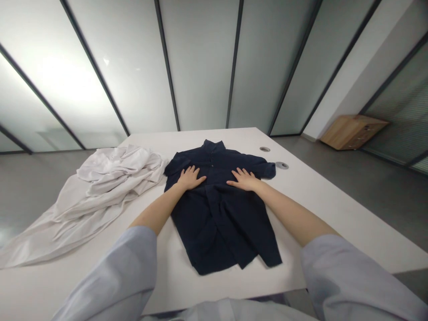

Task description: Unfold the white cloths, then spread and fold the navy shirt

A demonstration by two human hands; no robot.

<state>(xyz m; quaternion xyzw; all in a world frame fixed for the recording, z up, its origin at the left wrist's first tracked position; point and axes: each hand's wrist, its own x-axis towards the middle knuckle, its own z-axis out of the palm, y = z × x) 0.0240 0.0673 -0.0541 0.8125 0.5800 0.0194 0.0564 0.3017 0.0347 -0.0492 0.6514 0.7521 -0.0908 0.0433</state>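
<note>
A dark navy short-sleeved shirt [220,218] lies spread front side up, its collar at the far end and its hem towards me. My left hand [190,178] rests flat on the left side of its chest, fingers spread. On the right side of the chest lies my right hand [244,179], also flat with the fingers apart. Neither hand grips the cloth. Soft wrinkles run through the shirt below my hands, and its lower edge is uneven.
A heap of white cloth [113,178] sits left of the shirt and trails over the table [334,214] towards the near left. Two round grommets [282,165] are set in the tabletop on the right. A wooden cabinet [351,131] stands on the floor beyond, near frosted glass panels.
</note>
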